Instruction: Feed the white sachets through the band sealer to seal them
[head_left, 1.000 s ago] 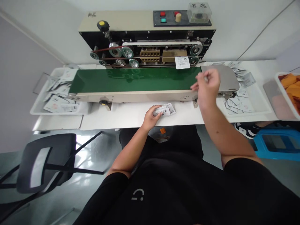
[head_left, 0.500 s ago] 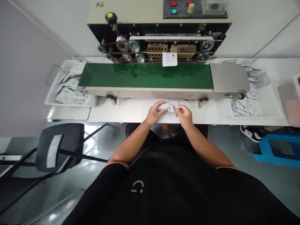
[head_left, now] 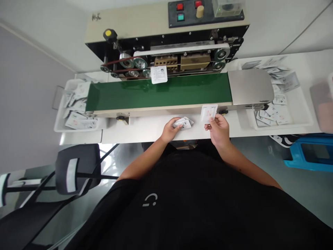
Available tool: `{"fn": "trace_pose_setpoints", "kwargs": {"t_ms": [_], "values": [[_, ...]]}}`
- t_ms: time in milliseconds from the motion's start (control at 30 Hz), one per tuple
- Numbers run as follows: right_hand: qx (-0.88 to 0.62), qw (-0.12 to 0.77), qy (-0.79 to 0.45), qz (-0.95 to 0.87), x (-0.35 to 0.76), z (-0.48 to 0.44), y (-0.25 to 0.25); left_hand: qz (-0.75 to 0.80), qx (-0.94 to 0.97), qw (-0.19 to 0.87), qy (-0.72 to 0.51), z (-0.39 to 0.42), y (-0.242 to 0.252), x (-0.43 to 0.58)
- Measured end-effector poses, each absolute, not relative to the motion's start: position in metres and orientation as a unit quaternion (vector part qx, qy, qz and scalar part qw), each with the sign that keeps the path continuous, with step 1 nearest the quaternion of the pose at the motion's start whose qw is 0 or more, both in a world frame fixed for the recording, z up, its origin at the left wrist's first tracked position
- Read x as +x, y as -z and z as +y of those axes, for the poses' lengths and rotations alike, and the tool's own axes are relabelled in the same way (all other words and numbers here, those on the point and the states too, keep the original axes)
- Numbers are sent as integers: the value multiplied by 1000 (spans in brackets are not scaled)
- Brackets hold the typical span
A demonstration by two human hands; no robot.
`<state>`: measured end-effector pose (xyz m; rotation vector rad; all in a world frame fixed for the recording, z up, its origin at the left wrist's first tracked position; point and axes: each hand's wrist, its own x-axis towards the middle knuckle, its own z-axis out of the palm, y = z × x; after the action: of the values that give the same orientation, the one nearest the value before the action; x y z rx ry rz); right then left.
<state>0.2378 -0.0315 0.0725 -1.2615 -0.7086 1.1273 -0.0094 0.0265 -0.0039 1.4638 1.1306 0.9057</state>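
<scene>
My left hand (head_left: 170, 129) is closed on a small stack of white packets (head_left: 184, 123) at the front edge of the white table. To its right, my right hand (head_left: 219, 127) pinches a single white packet (head_left: 208, 113) and holds it upright just in front of the conveyor's frame. Another white packet (head_left: 159, 74) rides along the back of the green conveyor belt (head_left: 161, 92), under the sealing machine's (head_left: 166, 38) rollers.
A white tray (head_left: 62, 121) at the belt's left end holds several packets. More packets (head_left: 270, 113) lie in a tray at the right under the steel plate (head_left: 249, 86). A black chair (head_left: 75, 172) stands at lower left, a blue stool (head_left: 309, 154) at right.
My right hand came back from the belt's right end to the stack, then drew one packet out to the right. The packet on the belt has travelled left.
</scene>
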Motion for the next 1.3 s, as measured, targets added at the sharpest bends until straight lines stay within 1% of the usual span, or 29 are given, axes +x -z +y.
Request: {"fn": "trace_pose_setpoints", "kwargs": {"t_ms": [67, 200, 300, 367, 533, 600, 667, 767, 900, 1067, 1300], "values": [[-542, 620, -463, -327, 247, -23, -91, 472, 609, 520, -369, 27, 3, -10], [-550, 654, -357, -378, 263, -4, -115, 477, 607, 526, -357, 28, 2, -11], [-540, 679, -334, -368, 276, 12, -128, 482, 605, 529, -349, 28, 0, -12], [-525, 676, -370, -361, 289, 23, -138, 486, 608, 525, -345, 29, -2, -12], [-495, 594, -534, -342, 329, 42, -172, 491, 614, 520, -333, 30, -6, -13], [-495, 582, -547, -341, 340, 46, -184, 491, 614, 521, -331, 31, -8, -13], [-509, 577, -535, -348, 346, 52, -192, 492, 615, 521, -329, 31, -10, -12], [-542, 564, -518, -346, 351, 70, -192, 495, 619, 517, -324, 31, -10, -12], [-587, 559, -493, -316, 356, 102, -176, 495, 627, 508, -324, 32, -10, -12], [-578, 575, -482, -321, 358, 127, -160, 493, 629, 506, -325, 31, -11, -12], [-584, 584, -444, -347, 342, 164, -155, 494, 625, 509, -324, 32, -10, -11]]}}
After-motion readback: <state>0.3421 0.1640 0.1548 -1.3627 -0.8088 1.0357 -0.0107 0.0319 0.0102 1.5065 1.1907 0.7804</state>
